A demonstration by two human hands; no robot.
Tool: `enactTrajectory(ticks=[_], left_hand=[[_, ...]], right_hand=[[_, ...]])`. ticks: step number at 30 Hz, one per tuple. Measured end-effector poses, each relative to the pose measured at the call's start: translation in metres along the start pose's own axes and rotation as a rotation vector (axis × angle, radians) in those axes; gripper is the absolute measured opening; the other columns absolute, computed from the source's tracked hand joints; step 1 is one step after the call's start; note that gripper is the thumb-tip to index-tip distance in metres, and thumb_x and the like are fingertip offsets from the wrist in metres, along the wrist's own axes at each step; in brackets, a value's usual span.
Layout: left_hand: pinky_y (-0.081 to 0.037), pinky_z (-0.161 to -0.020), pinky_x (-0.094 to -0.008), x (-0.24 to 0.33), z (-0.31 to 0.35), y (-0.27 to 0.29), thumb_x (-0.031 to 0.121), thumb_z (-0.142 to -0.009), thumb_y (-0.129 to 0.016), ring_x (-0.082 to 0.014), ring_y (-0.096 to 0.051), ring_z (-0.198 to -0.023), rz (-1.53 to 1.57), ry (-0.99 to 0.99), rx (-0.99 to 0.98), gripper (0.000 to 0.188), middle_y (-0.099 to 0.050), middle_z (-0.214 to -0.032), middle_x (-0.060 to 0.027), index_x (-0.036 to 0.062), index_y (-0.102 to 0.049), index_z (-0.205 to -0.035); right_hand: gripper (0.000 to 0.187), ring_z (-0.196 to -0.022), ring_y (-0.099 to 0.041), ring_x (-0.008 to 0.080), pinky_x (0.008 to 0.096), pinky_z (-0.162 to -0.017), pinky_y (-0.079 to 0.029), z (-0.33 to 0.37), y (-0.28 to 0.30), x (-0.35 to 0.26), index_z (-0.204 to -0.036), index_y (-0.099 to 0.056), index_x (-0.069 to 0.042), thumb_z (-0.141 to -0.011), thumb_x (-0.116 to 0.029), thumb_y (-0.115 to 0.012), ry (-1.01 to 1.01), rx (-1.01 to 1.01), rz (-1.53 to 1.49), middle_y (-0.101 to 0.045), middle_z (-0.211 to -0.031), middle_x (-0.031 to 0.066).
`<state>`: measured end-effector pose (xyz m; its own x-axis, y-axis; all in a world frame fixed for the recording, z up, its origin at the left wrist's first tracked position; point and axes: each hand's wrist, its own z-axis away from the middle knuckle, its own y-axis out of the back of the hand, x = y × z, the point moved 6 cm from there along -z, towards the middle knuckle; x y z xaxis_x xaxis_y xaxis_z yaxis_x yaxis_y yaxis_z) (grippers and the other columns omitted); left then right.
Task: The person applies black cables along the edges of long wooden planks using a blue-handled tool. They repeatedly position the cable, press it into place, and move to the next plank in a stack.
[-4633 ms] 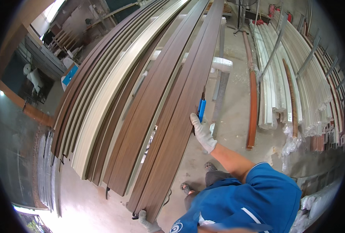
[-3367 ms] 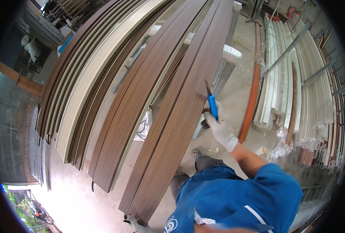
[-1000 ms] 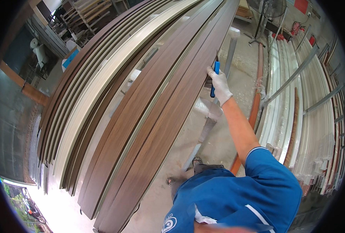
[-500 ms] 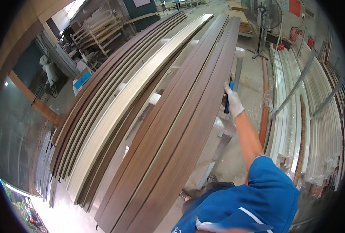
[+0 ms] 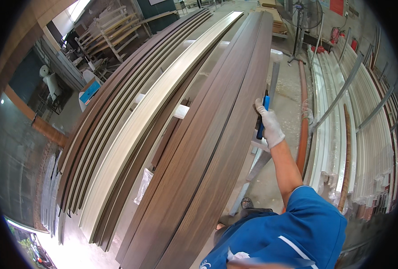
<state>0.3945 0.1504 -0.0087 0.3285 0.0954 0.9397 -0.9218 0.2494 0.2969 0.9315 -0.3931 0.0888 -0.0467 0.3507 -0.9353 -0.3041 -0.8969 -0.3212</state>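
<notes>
Two brown boards (image 5: 190, 170) stretch from one o'clock to seven; toward three o'clock, the right hand (image 5: 271, 125) is closed around a blue tool (image 5: 266, 103). The left hand's state cannot be told.

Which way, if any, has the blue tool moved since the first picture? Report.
Yes, forward: the blue tool, earlier short of the nearer white-wrapped support, is now beyond it.
</notes>
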Motion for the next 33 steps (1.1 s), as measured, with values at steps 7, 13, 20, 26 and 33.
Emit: enactTrajectory(ticks=[7, 13, 20, 26, 33], left_hand=[[-0.045, -0.113, -0.0479, 0.004, -0.016, 0.012, 0.052, -0.095, -0.072, -0.0312, -0.055, -0.132, -0.009, 0.008, 0.012, 0.074, -0.058, -0.146, -0.0165, 0.0123, -0.049, -0.154], [-0.046, -0.113, -0.0478, 0.003, -0.024, 0.028, 0.051, -0.095, -0.071, -0.031, -0.056, -0.131, -0.006, 0.014, 0.043, 0.073, -0.059, -0.145, -0.0164, 0.012, -0.051, -0.154], [-0.047, -0.112, -0.0477, 0.002, -0.033, 0.036, 0.051, -0.096, -0.071, -0.0308, -0.057, -0.13, 0.004, 0.022, 0.057, 0.072, -0.06, -0.144, -0.0164, 0.0116, -0.052, -0.153], [-0.047, -0.111, -0.0476, 0.001, -0.037, 0.051, 0.051, -0.096, -0.071, -0.0306, -0.058, -0.129, -0.004, 0.048, 0.07, 0.071, -0.061, -0.143, -0.0164, 0.0113, -0.053, -0.152], [-0.048, -0.11, -0.0475, -0.011, -0.035, 0.097, 0.05, -0.096, -0.071, -0.0304, -0.059, -0.127, 0.048, 0.083, 0.145, 0.07, -0.062, -0.142, -0.0164, 0.0109, -0.055, -0.151]], right_hand=[[0.035, -0.062, -0.063, 0.0108, 0.0276, -0.055, -0.051, -0.011, -0.034, 0.006, -0.098, -0.07, -0.01, -0.101, -0.045, -0.073, -0.08, -0.055, 0.057, -0.068, -0.08, 0.0], [0.032, -0.058, -0.057, 0.0103, 0.028, -0.052, -0.049, -0.023, -0.08, 0.019, -0.091, -0.065, -0.011, -0.1, -0.041, -0.074, -0.161, -0.177, -0.002, -0.059, -0.074, -0.002], [0.035, -0.061, -0.06, 0.0148, 0.0314, -0.054, -0.053, -0.042, -0.1, 0.022, -0.094, -0.065, -0.005, -0.101, -0.039, -0.074, -0.124, -0.208, 0.04, -0.06, -0.076, 0.0013], [0.038, -0.062, -0.061, 0.017, 0.0343, -0.057, -0.056, -0.056, -0.097, 0.006, -0.094, -0.064, -0.002, -0.1, -0.038, -0.074, -0.076, -0.227, 0.358, -0.06, -0.075, 0.0038], [0.04, -0.07, -0.062, 0.0175, 0.0365, -0.07, -0.059, -0.088, -0.106, -0.016, -0.098, -0.066, -0.002, -0.1, -0.042, -0.071, 0.087, -0.203, 0.56, -0.056, -0.084, 0.0032]])
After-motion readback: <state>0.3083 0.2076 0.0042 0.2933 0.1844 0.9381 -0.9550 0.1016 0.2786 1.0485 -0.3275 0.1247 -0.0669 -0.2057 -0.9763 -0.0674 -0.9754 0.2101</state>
